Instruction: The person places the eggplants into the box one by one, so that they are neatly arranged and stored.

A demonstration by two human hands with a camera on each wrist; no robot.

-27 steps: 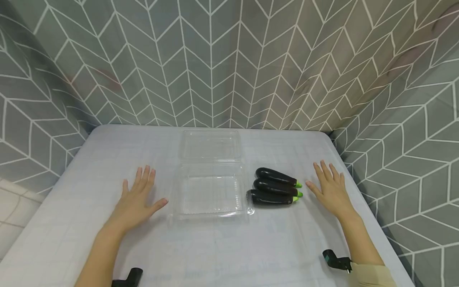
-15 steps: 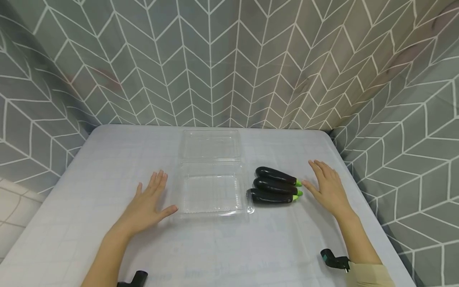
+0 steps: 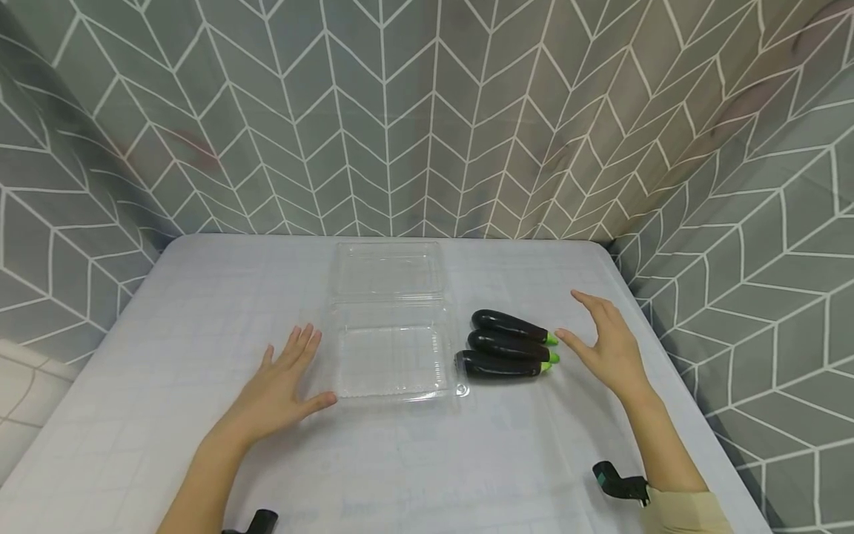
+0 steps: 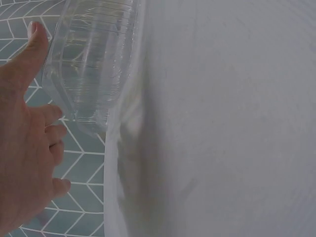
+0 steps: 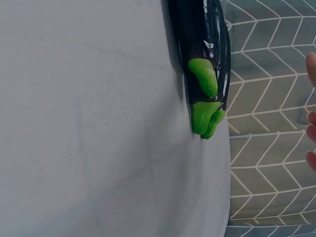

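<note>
A clear plastic clamshell box [image 3: 390, 363] lies open on the table, its lid [image 3: 388, 271] folded back toward the far edge. Just left of it is my left hand [image 3: 276, 397], fingers extended and thumb spread toward the box's near left corner; whether the thumb touches cannot be told. In the left wrist view the box [image 4: 91, 59] appears beyond that thumb. Three dark eggplants [image 3: 507, 345] lie side by side right of the box, green stem ends [image 5: 203, 79] pointing right. My right hand [image 3: 610, 352] hovers beside those ends, thumb and fingers apart, holding nothing.
White cloth covers the table [image 3: 400, 467]. A grey curtain [image 3: 414, 119] with white chevron lines hangs behind and at both sides. Black wrist devices [image 3: 620, 483] sit below each hand. Pale tiles [image 3: 23, 386] show at the far left.
My left hand has moved right, toward the box. My right hand has shifted slightly left toward the eggplants, its fingers drawing together apart from the thumb. Box and eggplants stay in place.
</note>
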